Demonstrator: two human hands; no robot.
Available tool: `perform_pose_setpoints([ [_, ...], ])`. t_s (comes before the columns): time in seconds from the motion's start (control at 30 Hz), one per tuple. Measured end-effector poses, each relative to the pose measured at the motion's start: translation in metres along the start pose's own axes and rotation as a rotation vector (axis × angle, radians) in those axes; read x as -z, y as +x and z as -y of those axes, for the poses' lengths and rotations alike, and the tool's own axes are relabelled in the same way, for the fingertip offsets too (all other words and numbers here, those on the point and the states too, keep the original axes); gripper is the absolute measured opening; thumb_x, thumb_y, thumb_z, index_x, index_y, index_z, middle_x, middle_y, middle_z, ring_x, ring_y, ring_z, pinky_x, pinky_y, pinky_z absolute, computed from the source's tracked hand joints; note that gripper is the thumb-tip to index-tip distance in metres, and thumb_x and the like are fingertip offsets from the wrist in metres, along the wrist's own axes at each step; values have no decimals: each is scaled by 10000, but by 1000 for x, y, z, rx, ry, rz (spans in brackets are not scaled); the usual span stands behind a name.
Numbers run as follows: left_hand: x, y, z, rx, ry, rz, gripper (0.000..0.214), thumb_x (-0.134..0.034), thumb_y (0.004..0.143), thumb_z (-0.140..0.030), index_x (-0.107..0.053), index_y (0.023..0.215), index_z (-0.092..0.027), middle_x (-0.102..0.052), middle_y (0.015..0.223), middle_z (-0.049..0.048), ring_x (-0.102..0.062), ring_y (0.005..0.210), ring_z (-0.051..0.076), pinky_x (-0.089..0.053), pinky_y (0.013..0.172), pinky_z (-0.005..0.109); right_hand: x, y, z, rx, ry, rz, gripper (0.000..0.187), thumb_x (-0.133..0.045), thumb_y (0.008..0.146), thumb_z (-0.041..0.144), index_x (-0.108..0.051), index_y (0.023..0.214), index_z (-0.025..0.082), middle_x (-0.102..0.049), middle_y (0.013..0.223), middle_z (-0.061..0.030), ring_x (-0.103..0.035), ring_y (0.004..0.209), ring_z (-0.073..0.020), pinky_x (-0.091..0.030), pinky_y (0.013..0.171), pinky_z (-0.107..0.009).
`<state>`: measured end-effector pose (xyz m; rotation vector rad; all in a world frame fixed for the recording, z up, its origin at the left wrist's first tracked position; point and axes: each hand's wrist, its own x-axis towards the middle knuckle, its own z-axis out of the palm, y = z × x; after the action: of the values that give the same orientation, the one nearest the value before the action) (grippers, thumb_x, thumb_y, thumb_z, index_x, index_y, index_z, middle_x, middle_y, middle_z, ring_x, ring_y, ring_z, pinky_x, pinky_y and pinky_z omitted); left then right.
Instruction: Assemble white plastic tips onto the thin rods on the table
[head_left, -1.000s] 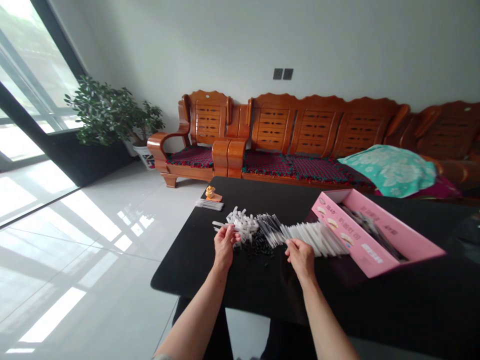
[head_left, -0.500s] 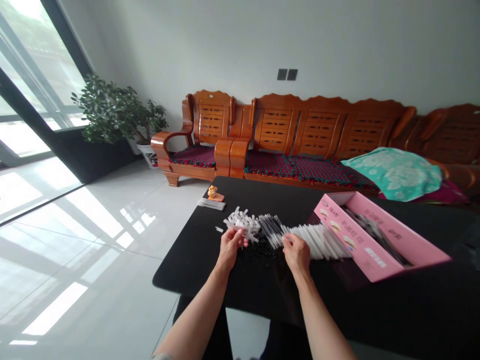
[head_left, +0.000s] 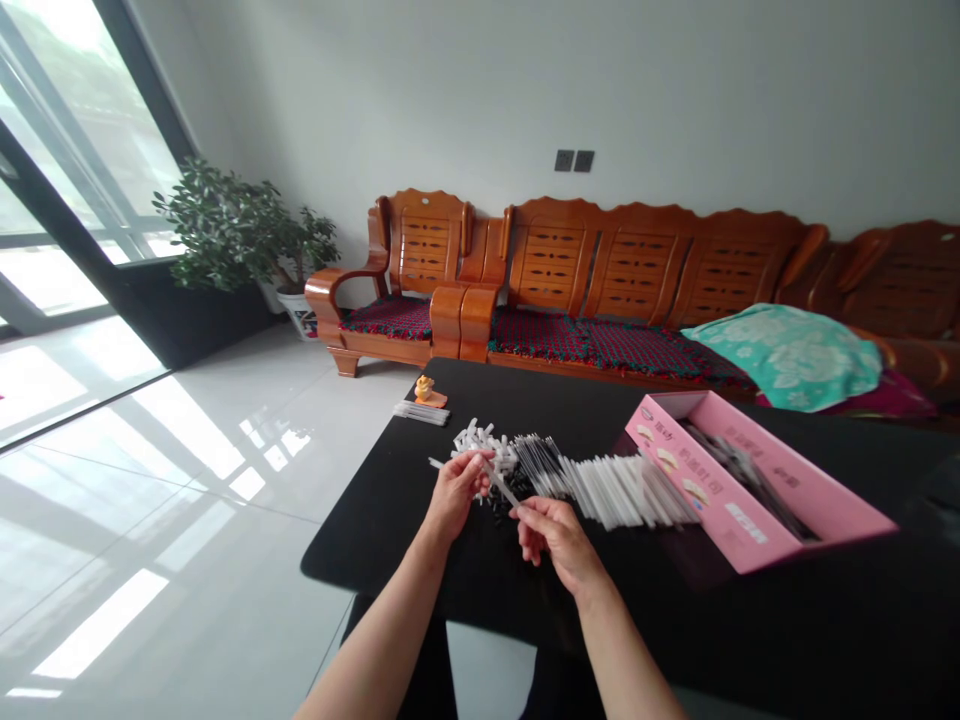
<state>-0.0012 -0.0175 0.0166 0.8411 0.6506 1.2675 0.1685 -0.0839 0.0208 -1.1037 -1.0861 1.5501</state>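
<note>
The curled left hand (head_left: 454,492) holds a thin white plastic rod (head_left: 501,483), slanting right and near. Its end reaches the pinched right hand (head_left: 559,535), whose grip cannot be told.

The right hand (head_left: 559,545) has moved off the row of white plastic tubes (head_left: 622,490) and come back towards the left hand (head_left: 454,492). Its fingers (head_left: 526,512) now pinch a thin pale tube (head_left: 501,484) running between both hands.
</note>
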Motion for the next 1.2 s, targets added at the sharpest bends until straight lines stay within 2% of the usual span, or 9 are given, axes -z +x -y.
perform_pose_setpoints([
  [0.2,-6,-5,-2,77,13,115,319,-784,746,-389,-733,885,-106,-639,723,49,-512,530,70,-402,488,178,-11,-1,-5,-29,162,130,469,-607,851,554,-655,964,102,-627,576,-2,-473,353,-63,-262,321,-159],
  [0.33,-12,-10,-2,99,-28,165,367,-795,736,-383,-727,973,-111,-663,806,74,-464,493,40,-370,452,165,-14,-1,-11,-66,342,197,388,-624,859,504,-659,933,124,-384,418,112,-201,306,-24,-160,311,-165],
  [0.43,-13,-9,-2,70,-6,135,326,-808,719,-372,-729,881,-101,-660,745,66,-461,472,42,-359,428,161,-13,-2,-11,-101,343,196,354,-619,855,508,-634,871,155,-235,428,142,-117,338,-34,-136,320,-176],
  [0.53,-14,-6,0,43,11,45,288,-826,692,-338,-730,810,-93,-668,715,65,-502,480,61,-395,440,173,-13,-3,-5,2,100,63,379,-559,876,549,-595,807,178,-228,461,126,-128,373,-48,-141,355,-191],
  [0.73,-22,-6,6,15,-34,-116,302,-847,647,-347,-746,780,-95,-671,692,53,-529,491,78,-442,475,201,-15,-2,4,479,-893,-274,360,-432,949,423,-593,719,198,-515,553,-9,-452,512,-114,-266,535,-235],
  [0.83,-26,-8,8,5,-42,-156,304,-853,640,-347,-745,766,-92,-672,699,52,-529,493,72,-437,476,193,-17,-3,3,511,-1017,-350,340,-420,951,382,-607,738,197,-537,552,-21,-475,504,-116,-262,548,-239],
  [0.93,-24,-7,5,18,-65,-137,303,-852,648,-341,-740,774,-89,-667,690,49,-522,488,63,-429,471,178,-19,-7,7,435,-801,-296,375,-447,941,451,-623,744,185,-532,566,-11,-472,516,-111,-280,531,-229],
  [1.1,-19,-7,-3,94,-66,38,298,-844,665,-336,-723,794,-97,-684,729,68,-491,444,44,-394,432,167,-19,-13,14,14,-78,58,444,-483,890,591,-625,883,171,-333,456,105,-202,341,-58,-189,367,-206],
  [1.2,-21,-7,-1,74,4,55,277,-834,677,-334,-732,778,-97,-677,704,62,-510,457,57,-408,445,178,-19,-13,9,51,-52,7,411,-479,895,574,-601,839,185,-265,461,116,-167,355,-60,-187,369,-207],
])
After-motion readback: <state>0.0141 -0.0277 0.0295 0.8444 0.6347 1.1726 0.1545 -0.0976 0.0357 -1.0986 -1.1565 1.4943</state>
